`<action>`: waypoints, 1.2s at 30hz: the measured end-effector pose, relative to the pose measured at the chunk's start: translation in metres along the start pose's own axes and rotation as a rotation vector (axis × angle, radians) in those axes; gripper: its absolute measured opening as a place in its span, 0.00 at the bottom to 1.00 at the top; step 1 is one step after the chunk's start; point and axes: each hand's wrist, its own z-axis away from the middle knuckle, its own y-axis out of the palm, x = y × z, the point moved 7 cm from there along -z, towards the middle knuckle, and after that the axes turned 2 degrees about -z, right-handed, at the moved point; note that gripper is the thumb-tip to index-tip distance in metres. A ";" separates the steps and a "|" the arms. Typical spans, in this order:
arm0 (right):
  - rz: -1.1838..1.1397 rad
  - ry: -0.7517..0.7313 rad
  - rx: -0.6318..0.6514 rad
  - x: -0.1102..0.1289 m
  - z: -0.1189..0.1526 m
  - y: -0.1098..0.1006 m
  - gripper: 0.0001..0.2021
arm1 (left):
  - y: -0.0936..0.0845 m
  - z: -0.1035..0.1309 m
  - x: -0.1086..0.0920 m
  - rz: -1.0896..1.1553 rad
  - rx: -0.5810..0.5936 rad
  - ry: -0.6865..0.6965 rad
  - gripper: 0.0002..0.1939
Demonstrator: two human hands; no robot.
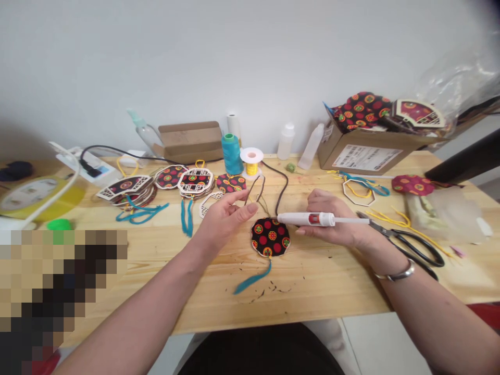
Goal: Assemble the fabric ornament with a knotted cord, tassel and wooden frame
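Observation:
A black fabric piece with red and green round patterns [270, 236] lies on the wooden table, a teal tassel [253, 278] hanging from its lower edge. Just above its top edge, my right hand [326, 216] grips a white glue gun [307, 219], its nozzle pointing left at the fabric's upper edge and a white glue stick [352, 221] sticking out of the back. My left hand [230, 219] is up and left of the fabric, fingers curled, thumb and fingertips closed on a thin dark cord loop [257, 188].
Finished fan-shaped and octagonal ornaments [195, 181] lie at the left. Behind stand a teal thread cone [232, 155], a yellow spool [252, 162] and white bottles [286, 141]. At the right are a cardboard box [359, 151], black scissors [414, 245] and yellow cords. Dark scraps lie near the front.

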 end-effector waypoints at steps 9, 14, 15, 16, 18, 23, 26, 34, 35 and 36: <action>-0.003 0.059 -0.084 -0.004 0.006 -0.021 0.20 | -0.001 0.001 0.001 -0.022 0.001 -0.004 0.34; -0.154 0.106 -0.143 -0.011 0.012 -0.034 0.21 | -0.001 0.001 0.001 0.001 -0.006 -0.009 0.34; -0.175 0.101 -0.123 -0.013 0.013 -0.035 0.20 | -0.001 0.001 0.001 0.009 -0.007 -0.007 0.33; -0.187 0.098 -0.089 -0.014 0.014 -0.035 0.19 | 0.000 0.001 0.000 0.013 -0.006 -0.006 0.33; -0.210 0.087 -0.017 -0.015 0.016 -0.033 0.19 | 0.000 0.001 0.000 0.010 -0.010 -0.005 0.33; -0.258 0.047 0.089 -0.013 0.017 -0.027 0.18 | 0.000 0.001 0.001 0.000 -0.025 -0.002 0.33; -0.257 0.079 0.141 -0.013 0.018 -0.022 0.17 | 0.000 0.000 0.002 -0.004 -0.005 -0.001 0.32; -0.294 0.048 0.202 -0.010 0.018 -0.018 0.15 | -0.001 -0.001 0.004 -0.016 -0.004 0.005 0.32; -0.289 0.050 0.203 -0.011 0.018 -0.018 0.15 | -0.001 -0.001 0.004 -0.014 -0.002 0.004 0.32; -0.283 0.058 0.201 -0.011 0.019 -0.017 0.16 | -0.001 -0.001 0.004 -0.011 0.002 0.004 0.32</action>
